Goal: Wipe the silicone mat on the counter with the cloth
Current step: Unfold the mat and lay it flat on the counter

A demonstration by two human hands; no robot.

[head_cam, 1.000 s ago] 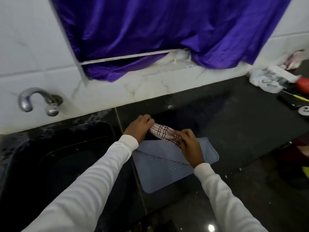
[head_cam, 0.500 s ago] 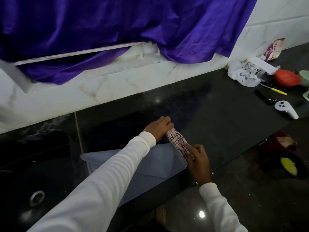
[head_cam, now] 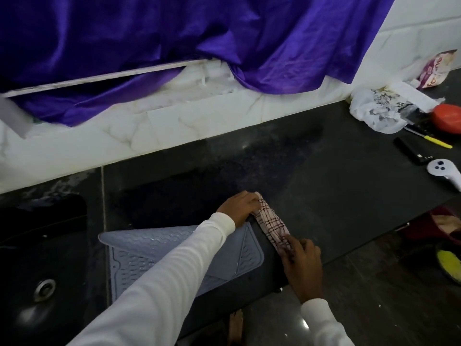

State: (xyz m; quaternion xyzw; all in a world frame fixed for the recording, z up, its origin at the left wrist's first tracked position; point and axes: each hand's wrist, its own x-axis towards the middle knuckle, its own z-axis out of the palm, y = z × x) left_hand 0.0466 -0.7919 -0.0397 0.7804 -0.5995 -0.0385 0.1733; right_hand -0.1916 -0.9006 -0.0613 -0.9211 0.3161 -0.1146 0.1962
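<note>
A grey-blue ribbed silicone mat [head_cam: 139,253] lies on the black counter [head_cam: 336,191], its far edge and right corner folded over. A white cloth with dark red checks [head_cam: 273,227] is stretched in a band just right of the mat. My left hand [head_cam: 238,206] grips the cloth's far end at the mat's far right corner. My right hand [head_cam: 303,264] pinches its near end by the counter's front edge. My left sleeve covers part of the mat.
A dark sink with a metal drain [head_cam: 43,289] sits left of the mat. At the far right lie a crumpled plastic bag [head_cam: 376,111], a red lid [head_cam: 447,118], a black bar [head_cam: 411,152] and a white controller [head_cam: 444,172]. Purple fabric [head_cam: 174,41] hangs on the wall behind.
The view has swung right, so the tap has left the frame and the right-hand clutter shows. Both hands moved the cloth from over the mat to its right edge and stretched it longer.
</note>
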